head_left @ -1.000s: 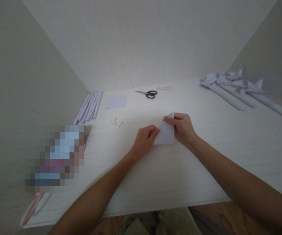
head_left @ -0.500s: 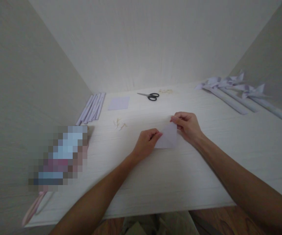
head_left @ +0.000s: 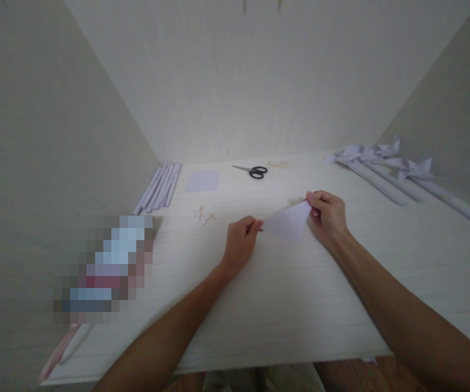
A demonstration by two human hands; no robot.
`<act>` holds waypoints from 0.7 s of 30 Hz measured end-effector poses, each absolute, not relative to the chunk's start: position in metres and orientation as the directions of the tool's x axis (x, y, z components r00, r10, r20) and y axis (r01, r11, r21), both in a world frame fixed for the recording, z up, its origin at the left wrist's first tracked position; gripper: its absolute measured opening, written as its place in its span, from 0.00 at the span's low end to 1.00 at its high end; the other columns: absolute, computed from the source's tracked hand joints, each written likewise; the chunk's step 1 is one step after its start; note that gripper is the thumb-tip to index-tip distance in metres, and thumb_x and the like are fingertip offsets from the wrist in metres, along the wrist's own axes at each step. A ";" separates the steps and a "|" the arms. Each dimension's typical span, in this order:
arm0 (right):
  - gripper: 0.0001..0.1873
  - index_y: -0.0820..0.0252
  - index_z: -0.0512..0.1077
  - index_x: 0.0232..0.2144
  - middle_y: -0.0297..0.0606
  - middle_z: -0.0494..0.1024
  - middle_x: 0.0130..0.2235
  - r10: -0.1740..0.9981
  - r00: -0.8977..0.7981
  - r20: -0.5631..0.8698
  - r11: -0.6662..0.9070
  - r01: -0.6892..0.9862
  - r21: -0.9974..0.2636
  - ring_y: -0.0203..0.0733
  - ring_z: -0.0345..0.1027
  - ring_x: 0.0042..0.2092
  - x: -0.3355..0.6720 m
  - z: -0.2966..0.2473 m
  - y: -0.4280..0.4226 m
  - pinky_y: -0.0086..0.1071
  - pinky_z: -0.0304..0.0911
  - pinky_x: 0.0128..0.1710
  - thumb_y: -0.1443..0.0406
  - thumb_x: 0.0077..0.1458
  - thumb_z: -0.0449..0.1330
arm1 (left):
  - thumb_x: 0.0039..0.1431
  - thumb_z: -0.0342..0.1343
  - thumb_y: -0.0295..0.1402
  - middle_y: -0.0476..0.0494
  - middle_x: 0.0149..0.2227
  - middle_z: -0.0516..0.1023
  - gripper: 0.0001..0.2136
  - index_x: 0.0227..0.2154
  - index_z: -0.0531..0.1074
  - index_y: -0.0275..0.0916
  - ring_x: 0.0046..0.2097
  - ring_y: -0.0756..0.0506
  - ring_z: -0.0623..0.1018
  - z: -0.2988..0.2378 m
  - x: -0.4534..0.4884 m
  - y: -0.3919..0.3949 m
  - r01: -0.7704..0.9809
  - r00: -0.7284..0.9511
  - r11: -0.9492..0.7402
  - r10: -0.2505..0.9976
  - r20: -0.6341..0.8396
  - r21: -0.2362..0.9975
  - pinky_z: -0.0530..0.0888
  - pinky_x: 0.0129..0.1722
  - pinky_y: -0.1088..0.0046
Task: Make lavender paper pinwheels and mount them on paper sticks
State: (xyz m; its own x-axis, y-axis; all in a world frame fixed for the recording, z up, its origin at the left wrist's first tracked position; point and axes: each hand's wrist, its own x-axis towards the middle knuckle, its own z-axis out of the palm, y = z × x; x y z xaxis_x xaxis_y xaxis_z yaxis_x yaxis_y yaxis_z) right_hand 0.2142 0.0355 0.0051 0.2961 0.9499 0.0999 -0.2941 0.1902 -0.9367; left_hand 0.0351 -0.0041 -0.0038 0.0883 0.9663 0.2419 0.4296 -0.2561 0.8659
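A small pale lilac paper sheet (head_left: 287, 222) is held between both hands just above the white table (head_left: 284, 294). My left hand (head_left: 241, 241) pinches its left corner with thumb and forefinger. At the upper right corner my right hand (head_left: 328, 215) pinches the sheet as well. The paper is stretched out between them, corner to corner, and looks slightly blurred.
Black scissors (head_left: 253, 171) lie at the back centre, a flat lilac square (head_left: 203, 181) to their left. Rolled paper tubes (head_left: 160, 187) rest by the left wall. Paper pinwheels on tubes (head_left: 398, 171) lie at the right. Small pale pins (head_left: 203, 214) are scattered left of my hands. A blurred patch covers the left.
The paper was folded and pressed on the table; now it is opened out and lifted between the two hands, which have moved apart. The view has tilted up a little.
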 end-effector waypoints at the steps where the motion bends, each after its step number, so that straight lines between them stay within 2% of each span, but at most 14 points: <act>1: 0.15 0.62 0.63 0.08 0.26 0.57 0.10 0.946 0.310 0.089 0.187 -0.304 -0.934 0.23 0.45 0.14 0.214 0.006 0.035 0.24 0.36 0.13 0.64 0.30 0.66 | 0.52 0.46 0.37 0.54 0.15 0.56 0.13 0.18 0.65 0.36 0.21 0.54 0.58 -0.004 0.035 -0.004 0.429 0.069 -0.254 0.966 0.248 0.867 0.55 0.22 0.77; 14: 0.15 0.63 0.63 0.10 0.25 0.58 0.09 0.958 0.286 0.030 0.157 -0.433 -0.888 0.21 0.45 0.12 0.206 0.003 0.033 0.17 0.38 0.08 0.65 0.32 0.66 | 0.53 0.46 0.39 0.56 0.12 0.56 0.14 0.17 0.63 0.37 0.17 0.54 0.58 -0.002 0.037 -0.001 0.336 -0.193 -0.168 0.951 0.242 0.927 0.56 0.20 0.77; 19: 0.14 0.64 0.63 0.11 0.26 0.66 0.15 0.918 0.396 -0.027 0.223 -0.571 -0.790 0.19 0.50 0.13 0.215 0.005 0.037 0.13 0.45 0.08 0.69 0.36 0.65 | 0.54 0.45 0.39 0.58 0.09 0.54 0.14 0.20 0.65 0.37 0.13 0.55 0.56 -0.003 0.030 0.004 0.148 -0.389 -0.126 0.905 0.175 0.981 0.55 0.16 0.79; 21: 0.11 0.64 0.64 0.14 0.25 0.67 0.16 0.897 0.428 -0.110 0.213 -0.636 -0.741 0.19 0.55 0.15 0.217 0.007 0.039 0.11 0.53 0.11 0.70 0.40 0.63 | 0.54 0.44 0.41 0.58 0.07 0.53 0.16 0.17 0.64 0.37 0.12 0.56 0.54 -0.003 0.030 0.004 0.056 -0.344 -0.118 0.930 0.130 0.991 0.53 0.14 0.79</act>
State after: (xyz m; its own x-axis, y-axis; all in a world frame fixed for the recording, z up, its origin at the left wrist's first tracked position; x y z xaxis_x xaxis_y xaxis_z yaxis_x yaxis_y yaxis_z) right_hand 0.2170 0.0387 0.0074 0.4283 0.8969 -0.1102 -0.6365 0.2128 -0.7414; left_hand 0.0301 0.0039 -0.0032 -0.3440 0.9299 0.1302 0.0558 -0.1181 0.9914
